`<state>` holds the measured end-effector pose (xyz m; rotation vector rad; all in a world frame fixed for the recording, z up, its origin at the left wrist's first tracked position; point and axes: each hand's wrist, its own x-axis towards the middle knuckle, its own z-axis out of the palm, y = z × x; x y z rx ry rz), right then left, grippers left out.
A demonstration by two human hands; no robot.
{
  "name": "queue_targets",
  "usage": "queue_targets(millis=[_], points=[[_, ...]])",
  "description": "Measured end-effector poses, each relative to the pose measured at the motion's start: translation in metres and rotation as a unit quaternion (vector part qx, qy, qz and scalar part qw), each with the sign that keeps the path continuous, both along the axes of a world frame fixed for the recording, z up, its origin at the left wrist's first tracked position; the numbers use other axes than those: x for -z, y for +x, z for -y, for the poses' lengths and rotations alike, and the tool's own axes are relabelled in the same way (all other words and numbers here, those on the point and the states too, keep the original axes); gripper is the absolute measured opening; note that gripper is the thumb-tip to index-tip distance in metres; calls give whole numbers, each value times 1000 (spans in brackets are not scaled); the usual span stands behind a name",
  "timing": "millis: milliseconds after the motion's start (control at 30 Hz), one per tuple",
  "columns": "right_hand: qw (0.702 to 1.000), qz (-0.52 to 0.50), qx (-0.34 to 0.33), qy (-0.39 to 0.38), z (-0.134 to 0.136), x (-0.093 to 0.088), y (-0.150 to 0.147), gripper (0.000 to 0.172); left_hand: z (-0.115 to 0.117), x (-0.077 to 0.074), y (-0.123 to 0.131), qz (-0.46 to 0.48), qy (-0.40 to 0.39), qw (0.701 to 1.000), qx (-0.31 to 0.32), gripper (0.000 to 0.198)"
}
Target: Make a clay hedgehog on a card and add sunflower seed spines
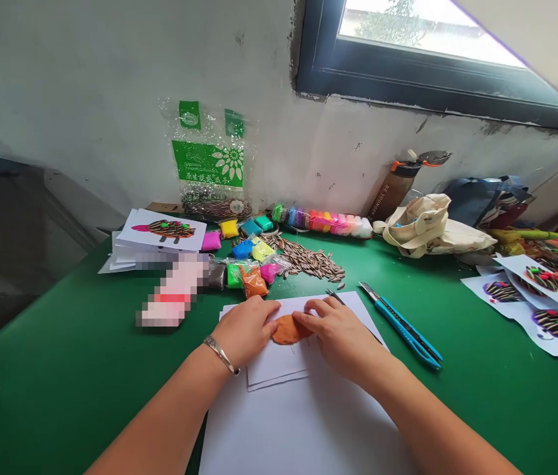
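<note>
A flattened oval of orange modelling clay lies on a small white sheet of paper, with faint drawn lines just below it. My left hand, a silver bracelet at its wrist, rests on the paper with thumb and forefinger apart; the thumb touches the clay's left edge. On the other side, my right hand has bent fingers pressed on the clay's upper right edge, covering that part. Larger white sheets lie underneath. A dark pen-like tip shows behind my right hand.
A blue utility knife lies right of the paper, blade out. Behind are clay packets, loose sunflower seeds and a seed bag. Finished seed pictures lie left and right. A bottle and cloth bag stand by the wall.
</note>
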<state>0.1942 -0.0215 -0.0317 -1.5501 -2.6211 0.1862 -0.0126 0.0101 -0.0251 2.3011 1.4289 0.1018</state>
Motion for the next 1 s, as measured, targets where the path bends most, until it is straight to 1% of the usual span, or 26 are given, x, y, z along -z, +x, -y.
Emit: queue_targets(millis=[133, 200, 333, 367, 433, 533, 633, 733, 900, 1000], points=[[1000, -9, 2, 1, 0, 3, 1, 43, -1, 2, -1, 9, -2, 1000, -3, 32], [1000, -25, 5, -5, 0, 2, 3, 48, -1, 2, -2, 17, -8, 1000, -3, 34], [995, -88, 13, -38, 2, -1, 8, 64, -2, -1, -4, 26, -22, 999, -3, 34], [994, -96, 11, -44, 2, -2, 9, 65, -2, -2, -4, 29, -25, 999, 0, 34], [995, -90, 2, -44, 3, -4, 9, 59, -2, -4, -4, 32, -32, 999, 8, 33], [998, -46, -5, -30, 3, -2, 6, 46, -2, -6, -5, 29, -38, 999, 25, 32], [1000, -13, -1, -18, 2, 0, 3, 41, 0, -5, -5, 27, -38, 998, 50, 34], [1000, -12, 4, -18, 1, 0, 4, 43, 2, -3, -5, 24, -37, 997, 64, 37], [998, -43, 2, -35, -1, -2, 8, 51, 1, -2, -4, 22, -28, 997, 66, 37], [999, -25, -4, -19, -1, 2, 8, 52, 1, -2, -4, 22, -23, 997, 65, 39]])
